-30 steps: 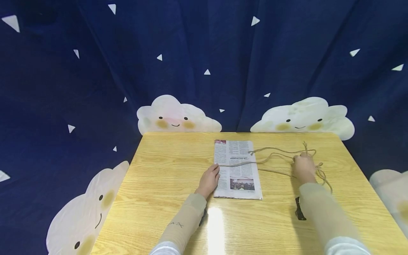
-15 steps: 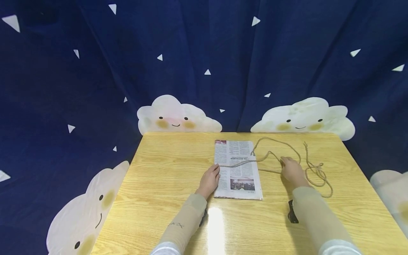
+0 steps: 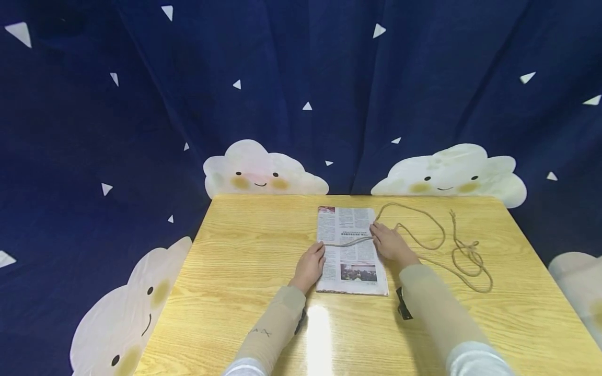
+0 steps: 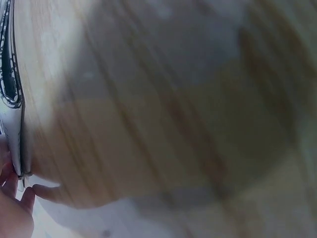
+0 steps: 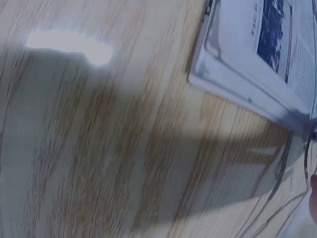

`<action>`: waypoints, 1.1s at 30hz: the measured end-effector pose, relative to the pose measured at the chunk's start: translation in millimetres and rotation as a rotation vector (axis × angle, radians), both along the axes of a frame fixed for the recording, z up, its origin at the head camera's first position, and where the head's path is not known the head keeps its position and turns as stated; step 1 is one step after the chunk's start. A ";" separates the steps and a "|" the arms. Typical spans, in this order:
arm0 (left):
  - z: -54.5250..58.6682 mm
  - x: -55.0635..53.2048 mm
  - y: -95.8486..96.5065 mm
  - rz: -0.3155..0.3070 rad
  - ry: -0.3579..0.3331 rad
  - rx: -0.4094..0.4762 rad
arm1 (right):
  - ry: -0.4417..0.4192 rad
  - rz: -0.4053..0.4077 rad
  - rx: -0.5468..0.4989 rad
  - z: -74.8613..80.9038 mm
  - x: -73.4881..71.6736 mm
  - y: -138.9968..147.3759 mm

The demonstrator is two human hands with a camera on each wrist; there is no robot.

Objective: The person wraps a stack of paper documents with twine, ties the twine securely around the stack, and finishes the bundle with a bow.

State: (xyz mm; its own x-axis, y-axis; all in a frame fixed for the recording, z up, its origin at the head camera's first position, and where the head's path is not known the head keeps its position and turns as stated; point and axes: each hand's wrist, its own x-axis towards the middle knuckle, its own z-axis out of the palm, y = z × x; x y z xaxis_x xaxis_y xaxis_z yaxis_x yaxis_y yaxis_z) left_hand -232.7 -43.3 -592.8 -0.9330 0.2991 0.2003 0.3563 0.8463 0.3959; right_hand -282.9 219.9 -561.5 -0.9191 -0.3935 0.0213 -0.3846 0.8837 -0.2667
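Note:
A folded newspaper lies on the wooden table, with a thin brown rope crossing its middle from side to side. At the paper's left edge, my left hand pinches the rope. In the left wrist view, the fingers of that hand meet beside the newspaper's folded side. My right hand lies at the right edge, its fingertips over the margin and covering part of the rope. The right wrist view shows a finger close to the rope, near the newspaper's corner.
Rope continues right of the paper in a wide loop and a knotted tangle. The wooden table extends on both sides. A dark blue curtain with white triangles and clouds hangs behind it.
My right hand has moved left from the loose rope to the newspaper's right edge. The rope it had been holding now lies in a loop on the table. My left hand has stayed put.

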 end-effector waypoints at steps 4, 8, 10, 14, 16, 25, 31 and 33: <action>-1.8 -0.3 0.0 -0.002 0.004 0.000 | -0.107 -0.052 0.023 -3.1 0.0 -4.7; -2.6 0.2 0.4 0.002 -0.009 0.005 | -0.170 -0.154 0.097 -5.8 1.5 0.4; -2.4 0.1 0.3 0.007 -0.012 0.004 | -0.180 -0.200 0.134 -7.0 2.6 6.3; -1.9 -0.2 0.0 0.008 -0.015 0.004 | -0.188 -0.281 0.139 -9.5 6.4 21.1; -2.0 -0.4 -0.1 0.007 -0.019 0.004 | -0.201 -0.305 0.124 -12.2 7.9 28.9; -2.4 -0.7 0.4 0.005 -0.006 0.004 | 0.005 -0.382 -0.027 -1.9 8.3 51.3; -1.6 0.2 0.6 0.001 0.002 0.011 | 0.068 -0.518 -0.107 12.6 19.7 88.5; -1.1 0.2 0.6 0.001 0.000 0.006 | 0.004 -0.542 -0.063 15.6 26.2 102.1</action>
State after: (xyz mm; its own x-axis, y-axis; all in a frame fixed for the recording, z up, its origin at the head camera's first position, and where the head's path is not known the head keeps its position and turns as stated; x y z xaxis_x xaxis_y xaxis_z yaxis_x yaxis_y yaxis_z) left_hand -232.4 -42.7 -593.9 -0.9334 0.2968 0.2016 0.3551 0.8445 0.4009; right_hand -256.7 322.0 -545.9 -0.9898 0.1386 0.0331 0.1205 0.9381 -0.3247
